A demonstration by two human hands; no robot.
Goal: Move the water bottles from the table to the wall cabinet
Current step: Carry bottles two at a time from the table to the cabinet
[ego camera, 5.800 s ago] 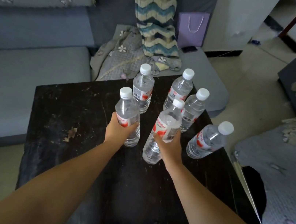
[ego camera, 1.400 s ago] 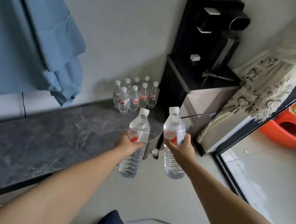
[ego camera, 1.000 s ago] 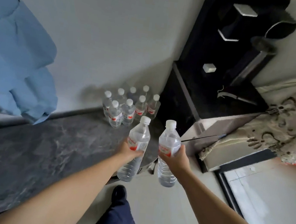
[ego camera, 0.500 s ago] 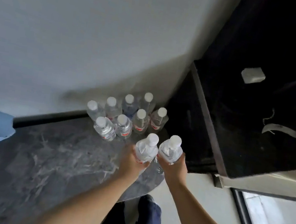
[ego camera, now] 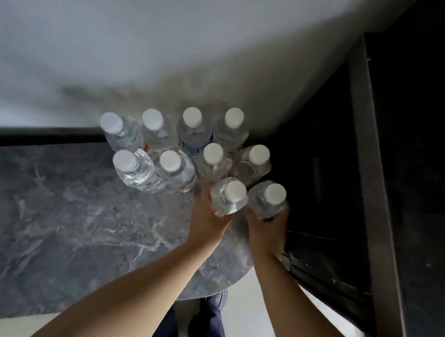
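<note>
Each hand is wrapped around one clear, white-capped bottle: the left hand [ego camera: 208, 218] grips the left bottle [ego camera: 228, 199], the right hand [ego camera: 265, 231] the right bottle [ego camera: 267, 201], both upright at the near edge of a cluster of eight bottles [ego camera: 178, 144] standing on a grey marbled cabinet top [ego camera: 49, 217], against a pale wall [ego camera: 150, 27] and beside a black appliance [ego camera: 389, 164].

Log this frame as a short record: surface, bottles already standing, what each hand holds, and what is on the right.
surface: grey marbled cabinet top against a pale wall
standing bottles: eight capped water bottles clustered by the wall
left hand: grips a capped bottle
right hand: grips another capped bottle
contact with top: cannot tell
right side: dark appliance
</note>
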